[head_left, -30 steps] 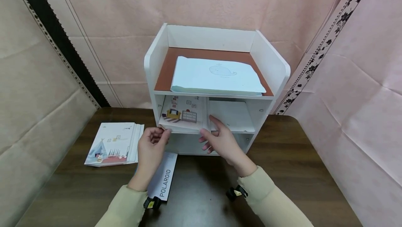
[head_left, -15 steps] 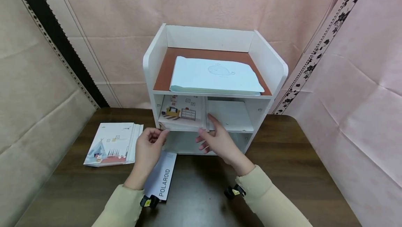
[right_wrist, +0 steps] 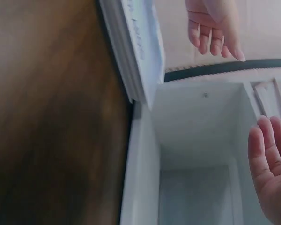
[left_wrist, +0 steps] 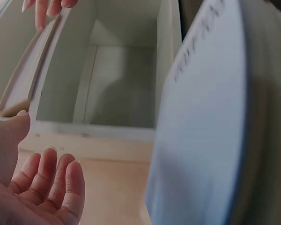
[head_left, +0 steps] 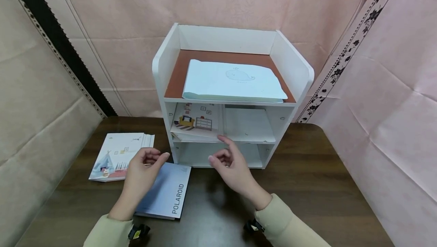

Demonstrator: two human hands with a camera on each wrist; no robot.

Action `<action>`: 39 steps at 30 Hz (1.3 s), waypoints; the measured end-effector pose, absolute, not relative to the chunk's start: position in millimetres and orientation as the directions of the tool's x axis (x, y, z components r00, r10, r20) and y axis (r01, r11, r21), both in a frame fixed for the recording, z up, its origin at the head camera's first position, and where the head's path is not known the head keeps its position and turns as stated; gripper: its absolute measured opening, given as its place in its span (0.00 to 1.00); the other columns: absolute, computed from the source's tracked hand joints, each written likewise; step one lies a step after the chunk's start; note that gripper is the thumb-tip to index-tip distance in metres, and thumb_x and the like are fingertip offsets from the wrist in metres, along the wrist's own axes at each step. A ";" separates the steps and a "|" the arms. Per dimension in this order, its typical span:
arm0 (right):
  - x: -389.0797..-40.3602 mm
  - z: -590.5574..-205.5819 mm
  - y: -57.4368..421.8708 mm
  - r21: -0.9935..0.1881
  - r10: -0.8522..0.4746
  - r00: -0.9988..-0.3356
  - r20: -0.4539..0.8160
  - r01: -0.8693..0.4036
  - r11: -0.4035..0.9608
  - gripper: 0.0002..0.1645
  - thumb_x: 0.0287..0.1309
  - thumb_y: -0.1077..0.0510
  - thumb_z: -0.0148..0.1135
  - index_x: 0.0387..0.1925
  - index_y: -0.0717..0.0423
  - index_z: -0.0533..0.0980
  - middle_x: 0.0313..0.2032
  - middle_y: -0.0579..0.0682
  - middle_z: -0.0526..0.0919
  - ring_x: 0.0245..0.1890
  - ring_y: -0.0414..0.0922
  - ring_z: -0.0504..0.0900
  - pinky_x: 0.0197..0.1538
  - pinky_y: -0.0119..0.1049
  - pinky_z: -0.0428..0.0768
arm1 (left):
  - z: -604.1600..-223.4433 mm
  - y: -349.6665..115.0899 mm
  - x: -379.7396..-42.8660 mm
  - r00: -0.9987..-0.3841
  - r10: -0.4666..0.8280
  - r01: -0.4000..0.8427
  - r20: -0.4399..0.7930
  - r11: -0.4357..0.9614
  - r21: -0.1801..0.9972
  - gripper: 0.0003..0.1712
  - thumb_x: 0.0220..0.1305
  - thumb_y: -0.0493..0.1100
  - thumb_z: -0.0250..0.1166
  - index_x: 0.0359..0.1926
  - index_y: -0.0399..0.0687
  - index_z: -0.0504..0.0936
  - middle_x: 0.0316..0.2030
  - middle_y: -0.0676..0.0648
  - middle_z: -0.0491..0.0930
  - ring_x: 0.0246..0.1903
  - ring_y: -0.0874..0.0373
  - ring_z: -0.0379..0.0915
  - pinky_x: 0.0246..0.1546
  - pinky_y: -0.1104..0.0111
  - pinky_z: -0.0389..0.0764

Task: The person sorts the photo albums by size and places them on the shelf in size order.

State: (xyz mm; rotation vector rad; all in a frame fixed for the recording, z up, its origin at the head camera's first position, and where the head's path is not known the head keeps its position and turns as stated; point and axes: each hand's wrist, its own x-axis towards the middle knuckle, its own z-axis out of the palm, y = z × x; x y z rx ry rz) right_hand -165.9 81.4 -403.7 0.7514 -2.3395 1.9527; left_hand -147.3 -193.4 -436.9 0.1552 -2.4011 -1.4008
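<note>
In the head view, my left hand (head_left: 145, 175) hovers over the blue-white POLAROID book (head_left: 165, 192), fingers loosely bent and holding nothing. My right hand (head_left: 235, 169) hangs in front of the white shelf unit (head_left: 227, 38), index finger stretched towards the middle shelf, also holding nothing. Illustrated booklets (head_left: 201, 120) lie on the left half of that shelf, the top one showing a yellow vehicle drawing. The left wrist view has my left palm (left_wrist: 42, 192) beside the POLAROID book (left_wrist: 201, 117). In the right wrist view, the fingers (right_wrist: 260, 159) of my right hand are apart from the booklets.
On the top shelf lies a pale blue book with a whale drawing (head_left: 235, 80). A stack of illustrated booklets (head_left: 114, 152) sits on the dark wooden table (head_left: 324, 194) at the left, behind the POLAROID book. Pink cloth (head_left: 232, 0) hangs behind the unit.
My left hand has let go of the booklets' front corner and drawn back left, uncovering more of the POLAROID book. My right hand has pulled slightly back from the shelf. The booklets stay there.
</note>
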 end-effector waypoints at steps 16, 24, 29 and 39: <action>-146.7 -438.3 28.9 -0.848 -0.438 -0.776 0.453 -0.526 0.056 0.29 0.62 0.60 0.64 0.62 0.55 0.65 0.43 0.54 0.81 0.40 0.42 0.80 0.44 0.37 0.81 | -442.8 -249.1 -129.0 -0.919 -0.336 -0.043 0.207 0.607 0.794 0.34 0.58 0.62 0.67 0.51 0.38 0.73 0.41 0.41 0.78 0.40 0.52 0.75 0.32 0.85 0.73; -147.3 -457.7 -15.1 -0.934 -0.564 -0.800 0.202 -0.330 0.135 0.27 0.64 0.43 0.61 0.58 0.52 0.71 0.48 0.51 0.80 0.44 0.36 0.78 0.49 0.33 0.78 | -446.8 -276.1 -129.1 -0.905 -0.399 -0.127 0.150 0.589 0.798 0.43 0.55 0.65 0.68 0.58 0.38 0.70 0.47 0.39 0.74 0.43 0.49 0.75 0.27 0.82 0.75; -154.5 -455.2 -45.3 -0.933 -0.549 -0.829 0.110 -0.276 0.230 0.34 0.62 0.35 0.59 0.60 0.52 0.71 0.50 0.44 0.79 0.49 0.36 0.77 0.53 0.31 0.75 | -449.6 -284.5 -130.6 -0.893 -0.437 -0.197 0.105 0.592 0.782 0.46 0.54 0.68 0.66 0.60 0.39 0.69 0.51 0.37 0.73 0.47 0.45 0.72 0.26 0.82 0.72; -173.8 -463.1 -84.8 -0.748 -0.538 -0.834 0.125 -0.435 0.501 0.44 0.58 0.25 0.52 0.65 0.47 0.67 0.60 0.40 0.71 0.58 0.35 0.70 0.59 0.33 0.71 | -456.4 -301.9 -128.7 -0.896 -0.429 -0.206 0.118 0.636 0.744 0.46 0.56 0.69 0.65 0.60 0.36 0.69 0.49 0.36 0.74 0.46 0.46 0.73 0.29 0.80 0.71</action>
